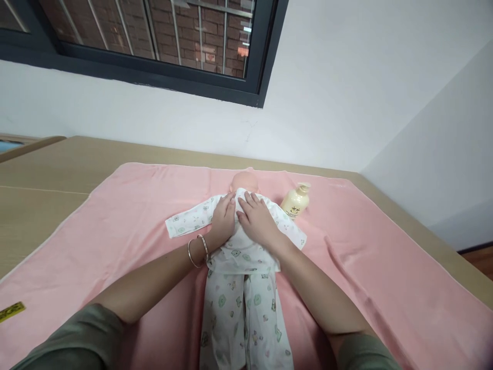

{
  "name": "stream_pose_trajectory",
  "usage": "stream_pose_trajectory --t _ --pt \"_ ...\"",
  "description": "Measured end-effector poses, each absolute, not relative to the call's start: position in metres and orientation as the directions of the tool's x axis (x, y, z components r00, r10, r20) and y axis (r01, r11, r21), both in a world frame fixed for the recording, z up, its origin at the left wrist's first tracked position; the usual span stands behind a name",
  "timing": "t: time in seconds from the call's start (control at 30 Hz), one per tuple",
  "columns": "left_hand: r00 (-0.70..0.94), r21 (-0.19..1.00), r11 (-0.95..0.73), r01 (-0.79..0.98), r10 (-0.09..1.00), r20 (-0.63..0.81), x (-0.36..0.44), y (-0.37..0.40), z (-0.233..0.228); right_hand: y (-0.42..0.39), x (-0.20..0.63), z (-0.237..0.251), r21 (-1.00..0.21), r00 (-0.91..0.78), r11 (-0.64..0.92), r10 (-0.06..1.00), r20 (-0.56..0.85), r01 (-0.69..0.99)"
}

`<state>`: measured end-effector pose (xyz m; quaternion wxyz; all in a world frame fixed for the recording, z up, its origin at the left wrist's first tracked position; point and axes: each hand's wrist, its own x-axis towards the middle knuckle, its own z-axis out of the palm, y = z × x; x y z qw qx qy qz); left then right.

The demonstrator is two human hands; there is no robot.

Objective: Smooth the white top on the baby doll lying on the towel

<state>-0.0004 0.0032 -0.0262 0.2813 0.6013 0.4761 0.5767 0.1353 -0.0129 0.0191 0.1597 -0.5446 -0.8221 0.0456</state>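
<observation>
Far left, a small yellow strip [11, 311] lies on the pink cloth [115, 226], with the wooden tabletop [42, 208] showing beyond its edge and a dark-framed window [162, 61] above. Moving across, an olive sleeve [82, 334] leads to a bangle [204, 248] at the wrist, and here's the left hand [223, 218], flat on the chest area, fingers nearly together, gripping nothing! Dead centre, the doll [243, 253] lies stretched out on the cloth in a printed white shirt and trousers, bald head towards the wall [316, 103], arms out to the sides; which way up, I cannot tell. Right beside, the right hand [259, 218] presses flat too, fingers slightly spread, thumb apart, fingertips close to the neckline. And over to the right, a cream pump bottle [296, 202] stands just beside the doll's sleeve!
</observation>
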Motion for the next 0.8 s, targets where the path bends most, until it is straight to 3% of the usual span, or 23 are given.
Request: stream_pose_trajectory --t 0.1,0.2,0.33,0.43,0.57,0.67,0.8 --pt "-0.094 0.873 -0.406 0.269 0.892 0.443 0.0 0.002 -0.024 -0.001 0.145 0.022 -0.309 -0.258 0.315 0.942 0.212 0.897" --pt "-0.096 0.872 -0.404 0.278 0.891 0.443 0.0 0.003 -0.024 -0.008 0.139 0.02 -0.273 -0.144 0.206 0.963 0.229 0.94" --pt "-0.084 0.859 -0.404 0.315 0.889 0.45 0.0 0.005 -0.029 -0.034 0.119 0.014 -0.151 -0.297 0.343 0.918 0.263 0.927" --pt "-0.047 0.812 -0.423 0.402 0.876 0.48 0.001 0.005 -0.032 -0.032 0.119 0.016 -0.159 -0.407 0.447 0.884 0.228 0.881" --pt "0.053 0.708 -0.463 0.533 0.854 0.518 0.005 0.001 -0.031 -0.005 0.136 0.023 -0.239 -0.244 0.3 0.94 0.239 0.923" --pt "0.071 0.697 -0.461 0.549 0.857 0.511 0.005 0.002 -0.028 -0.005 0.137 0.021 -0.22 -0.134 0.198 0.952 0.275 0.955" --pt "0.03 0.776 -0.397 0.49 0.897 0.44 0.004 0.001 -0.024 -0.028 0.121 0.011 -0.131 -0.245 0.293 0.923 0.297 0.947"
